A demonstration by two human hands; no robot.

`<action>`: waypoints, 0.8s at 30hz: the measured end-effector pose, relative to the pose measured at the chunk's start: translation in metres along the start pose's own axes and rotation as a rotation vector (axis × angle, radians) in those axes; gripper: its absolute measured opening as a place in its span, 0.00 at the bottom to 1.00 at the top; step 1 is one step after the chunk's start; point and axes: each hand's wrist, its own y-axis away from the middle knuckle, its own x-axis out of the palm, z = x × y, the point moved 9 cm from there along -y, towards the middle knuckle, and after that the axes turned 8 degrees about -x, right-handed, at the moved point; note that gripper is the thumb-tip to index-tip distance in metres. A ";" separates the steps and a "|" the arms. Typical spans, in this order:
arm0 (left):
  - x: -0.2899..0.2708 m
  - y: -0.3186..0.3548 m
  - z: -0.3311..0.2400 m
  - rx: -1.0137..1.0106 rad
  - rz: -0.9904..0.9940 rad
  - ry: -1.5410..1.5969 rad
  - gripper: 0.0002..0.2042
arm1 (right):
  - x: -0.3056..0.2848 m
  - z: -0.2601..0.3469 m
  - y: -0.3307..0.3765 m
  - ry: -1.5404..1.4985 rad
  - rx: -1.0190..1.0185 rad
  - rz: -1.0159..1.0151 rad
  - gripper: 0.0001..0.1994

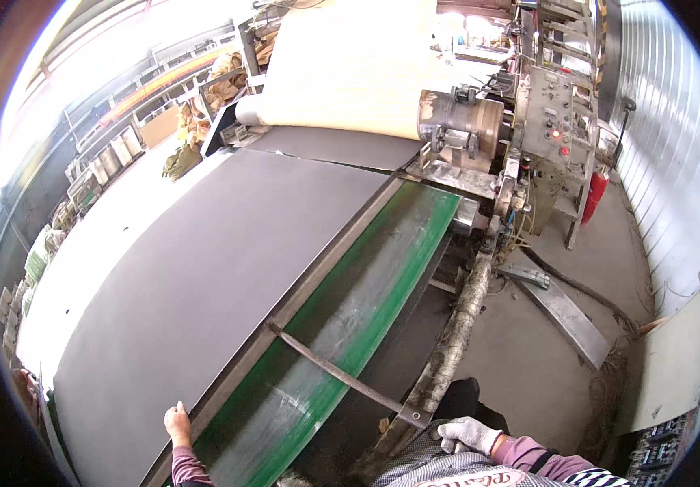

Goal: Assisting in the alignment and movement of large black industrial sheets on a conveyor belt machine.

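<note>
My left hand point(177, 424), bare below a mauve sleeve, is at the near end of a wide dark grey sheet point(228, 252), over its right edge. Its fingers are curled; whether they grip the sheet's edge is hidden. In a pale work glove, my right hand point(468, 436) is closed in front of my body, beside the bolted end of a thin metal bar point(338, 373). What it holds, if anything, I cannot make out. The bar reaches from the sheet's edge across a green belt point(366, 280) with a worn grey middle.
Ahead, pale yellow material point(350, 61) passes over a large roller point(468, 122). A control panel point(550, 109) with lit red buttons stands to its right. A rusty pipe point(460, 325) runs beside the belt. On the right floor lie a metal plate point(565, 312) and a dark hose point(581, 288).
</note>
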 end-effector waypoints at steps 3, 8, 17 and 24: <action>0.012 0.007 -0.076 0.055 0.211 0.230 0.23 | 0.000 0.002 0.003 -0.016 0.028 0.005 0.17; -0.003 0.034 -0.213 0.219 0.249 0.088 0.27 | 0.003 0.003 0.006 -0.070 0.022 -0.012 0.15; 0.018 0.039 -0.364 0.163 0.532 0.499 0.32 | 0.008 0.007 0.009 -0.025 0.022 -0.017 0.15; 0.004 0.038 -0.176 0.136 0.690 -0.009 0.29 | 0.008 0.005 0.013 -0.084 -0.023 -0.007 0.16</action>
